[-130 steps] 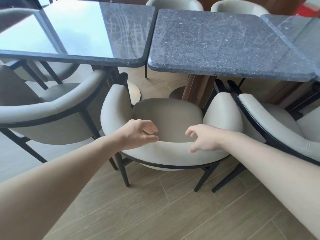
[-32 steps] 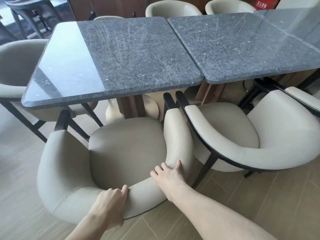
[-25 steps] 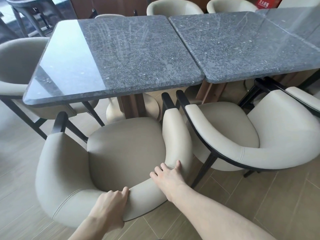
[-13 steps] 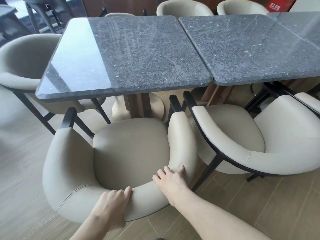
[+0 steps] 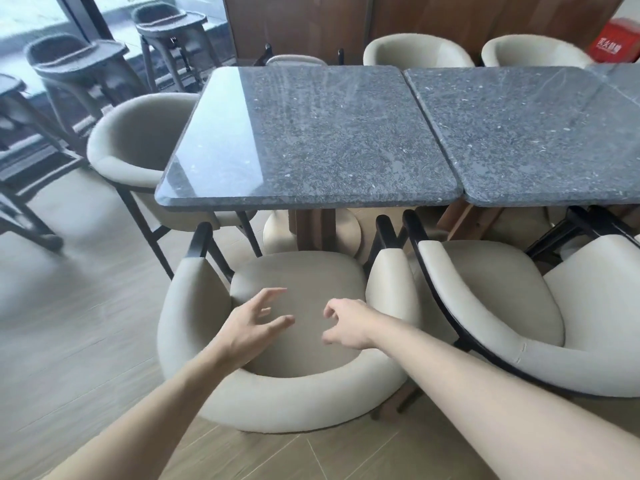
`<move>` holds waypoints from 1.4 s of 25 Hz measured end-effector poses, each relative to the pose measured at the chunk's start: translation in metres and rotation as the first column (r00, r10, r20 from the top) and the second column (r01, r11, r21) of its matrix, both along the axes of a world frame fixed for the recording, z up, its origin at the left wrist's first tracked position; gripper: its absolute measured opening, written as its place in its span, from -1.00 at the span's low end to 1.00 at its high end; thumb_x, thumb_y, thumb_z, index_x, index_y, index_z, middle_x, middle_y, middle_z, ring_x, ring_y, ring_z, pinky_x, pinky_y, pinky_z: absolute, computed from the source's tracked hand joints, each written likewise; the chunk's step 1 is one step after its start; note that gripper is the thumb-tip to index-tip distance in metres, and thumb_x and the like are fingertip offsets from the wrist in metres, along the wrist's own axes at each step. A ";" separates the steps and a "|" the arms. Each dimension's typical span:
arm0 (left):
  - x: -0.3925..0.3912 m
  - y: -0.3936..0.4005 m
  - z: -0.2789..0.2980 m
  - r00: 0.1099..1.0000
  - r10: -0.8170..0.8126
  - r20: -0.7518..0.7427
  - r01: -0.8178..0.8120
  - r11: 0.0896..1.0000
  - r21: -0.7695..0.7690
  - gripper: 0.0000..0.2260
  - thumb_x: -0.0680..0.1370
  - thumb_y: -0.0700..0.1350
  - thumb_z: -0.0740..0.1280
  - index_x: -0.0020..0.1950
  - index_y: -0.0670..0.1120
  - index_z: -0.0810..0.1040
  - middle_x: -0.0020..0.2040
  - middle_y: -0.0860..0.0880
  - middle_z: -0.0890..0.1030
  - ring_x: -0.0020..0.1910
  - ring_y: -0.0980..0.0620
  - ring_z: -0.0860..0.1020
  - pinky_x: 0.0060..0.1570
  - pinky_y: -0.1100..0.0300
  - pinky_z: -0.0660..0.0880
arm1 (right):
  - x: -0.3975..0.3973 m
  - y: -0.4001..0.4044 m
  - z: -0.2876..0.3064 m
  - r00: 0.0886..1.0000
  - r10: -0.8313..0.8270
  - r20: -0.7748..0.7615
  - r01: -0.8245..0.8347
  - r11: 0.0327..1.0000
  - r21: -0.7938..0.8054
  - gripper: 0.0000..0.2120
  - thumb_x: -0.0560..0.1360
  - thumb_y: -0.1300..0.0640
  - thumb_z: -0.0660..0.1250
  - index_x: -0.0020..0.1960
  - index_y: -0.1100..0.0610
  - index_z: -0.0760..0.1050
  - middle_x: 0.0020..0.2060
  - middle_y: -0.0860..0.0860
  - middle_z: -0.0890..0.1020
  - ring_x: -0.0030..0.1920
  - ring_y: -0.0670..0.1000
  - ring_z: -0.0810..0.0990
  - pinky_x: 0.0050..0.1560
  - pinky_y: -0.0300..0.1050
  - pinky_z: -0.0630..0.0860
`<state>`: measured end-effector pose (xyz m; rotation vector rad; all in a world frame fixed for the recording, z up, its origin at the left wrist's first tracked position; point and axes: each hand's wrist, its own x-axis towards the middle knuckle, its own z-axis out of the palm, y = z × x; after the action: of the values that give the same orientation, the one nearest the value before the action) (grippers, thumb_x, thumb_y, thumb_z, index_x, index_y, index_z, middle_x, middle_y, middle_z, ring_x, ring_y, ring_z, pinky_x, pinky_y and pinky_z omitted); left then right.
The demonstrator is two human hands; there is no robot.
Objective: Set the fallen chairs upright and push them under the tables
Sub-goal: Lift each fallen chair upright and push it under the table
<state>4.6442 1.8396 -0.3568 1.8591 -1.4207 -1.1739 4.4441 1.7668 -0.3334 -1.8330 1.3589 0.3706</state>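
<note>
Hands hover over the cream padded armchair (image 5: 277, 393) at six o'clock: our left hand (image 5: 254, 327) spread, right hand (image 5: 346, 325) loosely curled, neither holding anything. We count six such chairs around two grey stone desks (image 5: 311, 133); the far three show only backrests.

The stools (image 5: 69, 74) at upper left are blurred. The right chair (image 5: 519, 306) runs off the frame's edge, and the red sign (image 5: 614, 43) carries lettering too small to read.
</note>
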 end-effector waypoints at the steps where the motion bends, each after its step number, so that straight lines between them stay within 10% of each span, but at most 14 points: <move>1: 0.004 -0.006 0.018 0.998 0.044 -0.045 -0.045 0.998 -0.043 -0.67 0.55 0.04 0.45 0.26 0.29 0.48 0.32 0.17 0.55 0.30 0.11 0.53 0.17 0.26 0.43 | 0.003 -0.005 0.018 0.997 -0.026 0.068 0.029 0.999 -0.040 -0.52 0.49 0.03 0.38 0.38 0.05 0.42 0.32 0.04 0.49 0.19 0.08 0.56 0.17 -0.06 0.54; 5: 0.016 -0.015 0.108 0.968 0.164 -0.191 -0.207 0.949 -0.237 -0.74 0.57 -0.02 0.43 0.17 0.31 0.55 0.16 0.41 0.60 0.19 0.38 0.55 -0.01 0.53 0.41 | 0.021 -0.013 0.097 0.881 -0.150 0.449 0.218 0.970 -0.103 -0.63 0.52 0.02 0.42 0.31 0.02 0.50 0.22 -0.06 0.57 0.20 -0.04 0.56 0.08 -0.18 0.51; 12: 0.050 0.021 0.213 0.845 0.346 -0.408 -0.502 0.776 -0.383 -0.73 0.63 -0.02 0.35 0.33 0.04 0.58 0.22 0.16 0.63 0.11 0.35 0.59 0.07 0.40 0.45 | 0.076 0.024 0.191 0.494 -0.263 0.829 0.320 0.941 0.108 -0.71 0.62 0.12 0.28 0.33 -0.02 0.49 0.22 -0.11 0.59 0.27 -0.08 0.56 0.32 0.07 0.49; 35: 0.465 0.280 0.257 0.521 0.657 -0.545 -0.853 0.430 -0.296 -0.56 0.56 0.21 0.07 0.33 0.21 0.58 0.37 0.24 0.56 0.32 0.16 0.55 0.41 0.02 0.37 | 0.526 0.160 0.226 0.472 -0.091 0.877 -0.110 0.981 0.161 -0.69 0.60 0.18 0.30 0.31 -0.05 0.53 0.22 -0.15 0.62 0.23 -0.16 0.60 0.30 0.08 0.53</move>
<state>5.1096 2.1194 -0.0997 1.4701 -0.4344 -0.4828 4.9696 1.9268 -0.1070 -1.4704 0.5205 -0.4314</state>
